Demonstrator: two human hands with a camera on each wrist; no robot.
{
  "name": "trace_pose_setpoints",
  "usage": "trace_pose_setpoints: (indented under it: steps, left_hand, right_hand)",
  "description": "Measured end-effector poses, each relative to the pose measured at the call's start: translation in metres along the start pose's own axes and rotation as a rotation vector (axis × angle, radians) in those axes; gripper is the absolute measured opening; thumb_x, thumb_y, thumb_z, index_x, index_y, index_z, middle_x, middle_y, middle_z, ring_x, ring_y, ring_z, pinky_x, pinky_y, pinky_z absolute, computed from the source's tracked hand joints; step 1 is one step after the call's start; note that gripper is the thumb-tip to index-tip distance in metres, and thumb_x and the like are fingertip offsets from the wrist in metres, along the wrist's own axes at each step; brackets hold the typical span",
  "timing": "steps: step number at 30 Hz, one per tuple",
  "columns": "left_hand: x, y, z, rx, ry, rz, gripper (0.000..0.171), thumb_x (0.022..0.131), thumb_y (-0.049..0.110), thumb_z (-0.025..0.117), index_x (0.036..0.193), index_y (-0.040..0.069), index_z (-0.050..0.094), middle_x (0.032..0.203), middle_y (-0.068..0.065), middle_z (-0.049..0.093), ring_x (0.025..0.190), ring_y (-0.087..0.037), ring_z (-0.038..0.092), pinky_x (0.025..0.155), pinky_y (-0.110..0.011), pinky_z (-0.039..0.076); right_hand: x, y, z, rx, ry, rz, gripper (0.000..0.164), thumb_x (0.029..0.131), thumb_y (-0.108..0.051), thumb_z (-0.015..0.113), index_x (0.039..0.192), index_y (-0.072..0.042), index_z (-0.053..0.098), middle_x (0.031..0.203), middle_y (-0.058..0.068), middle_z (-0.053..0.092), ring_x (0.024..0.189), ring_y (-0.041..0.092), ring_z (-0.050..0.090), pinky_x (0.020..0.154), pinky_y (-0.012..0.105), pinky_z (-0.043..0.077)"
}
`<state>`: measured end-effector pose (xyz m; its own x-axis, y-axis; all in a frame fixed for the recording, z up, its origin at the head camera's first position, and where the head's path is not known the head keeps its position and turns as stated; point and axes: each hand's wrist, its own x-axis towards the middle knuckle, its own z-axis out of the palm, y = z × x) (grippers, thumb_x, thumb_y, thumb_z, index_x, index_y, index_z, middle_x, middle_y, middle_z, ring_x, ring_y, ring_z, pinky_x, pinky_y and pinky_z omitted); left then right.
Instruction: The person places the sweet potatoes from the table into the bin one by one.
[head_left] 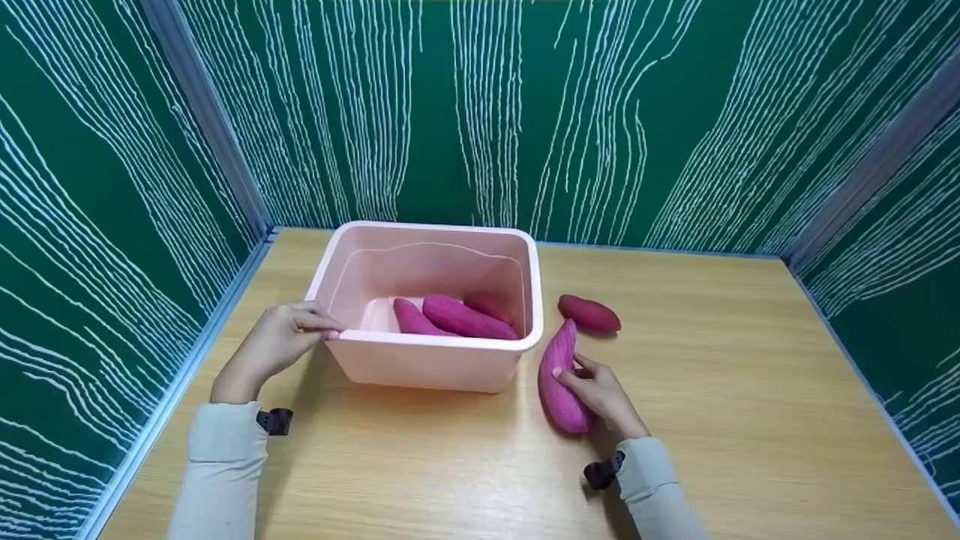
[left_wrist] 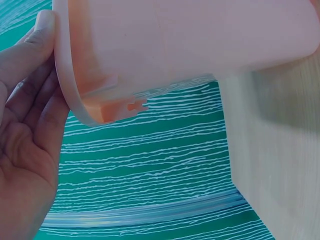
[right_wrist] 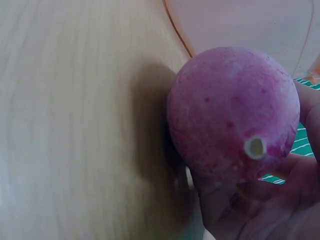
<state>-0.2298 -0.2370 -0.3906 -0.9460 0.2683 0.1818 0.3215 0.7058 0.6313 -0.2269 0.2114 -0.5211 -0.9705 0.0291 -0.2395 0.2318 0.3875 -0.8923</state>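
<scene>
A pink plastic bin (head_left: 427,365) stands on the table, with several purple sweet potatoes (head_left: 469,318) lying in it. At its near left corner my left hand (head_left: 281,337) grips the rim (left_wrist: 64,65), thumb on one side and fingers on the other. Right of the bin, my right hand (head_left: 604,394) holds a long purple sweet potato (head_left: 561,382) between thumb and fingers, close over the tabletop. The right wrist view shows this sweet potato (right_wrist: 232,110) end-on, with a pale cut tip. Another, redder sweet potato (head_left: 589,313) lies on the table just beyond it.
The light wooden table (head_left: 750,390) carries everything. Green panels with white wavy lines (head_left: 480,112) rise behind it and at both sides, joined by grey corner posts (head_left: 877,157). Both wrists wear small black cameras (head_left: 275,421).
</scene>
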Motion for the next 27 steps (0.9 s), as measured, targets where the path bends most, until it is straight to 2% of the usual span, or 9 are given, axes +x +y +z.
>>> trace_pose_setpoints:
  steps: [10, 16, 27]
  left_hand:
    - [0.0005, 0.0016, -0.0021, -0.046, -0.031, -0.060, 0.016, 0.085, 0.005, 0.071, 0.100, 0.009, 0.077, 0.101, -0.009, 0.071, 0.103, -0.030, 0.062, 0.092, -0.045, 0.054]
    - [0.0004, 0.0013, -0.0022, -0.043, -0.029, -0.059, 0.016, 0.085, 0.006, 0.071, 0.099, 0.010, 0.077, 0.101, -0.009, 0.071, 0.103, -0.029, 0.062, 0.091, -0.045, 0.054]
    - [0.0004, -0.0005, -0.0005, -0.029, -0.010, -0.032, 0.016, 0.084, 0.004, 0.071, 0.098, 0.009, 0.078, 0.097, -0.007, 0.071, 0.095, -0.026, 0.060, 0.088, -0.044, 0.057]
  right_hand:
    - [0.0021, 0.0023, -0.0017, 0.009, 0.008, 0.018, 0.069, 0.091, -0.030, 0.066, 0.144, 0.003, 0.037, 0.126, 0.027, 0.057, 0.114, 0.029, 0.055, 0.104, 0.042, 0.043]
    - [0.0022, 0.0039, -0.0052, 0.021, -0.012, 0.036, 0.071, 0.091, -0.032, 0.065, 0.145, 0.002, 0.035, 0.133, 0.028, 0.052, 0.123, 0.033, 0.050, 0.112, 0.045, 0.037]
    - [0.0004, -0.0006, -0.0091, 0.034, -0.024, 0.035, 0.071, 0.090, -0.034, 0.065, 0.146, -0.001, 0.037, 0.130, 0.024, 0.055, 0.119, 0.029, 0.052, 0.107, 0.040, 0.040]
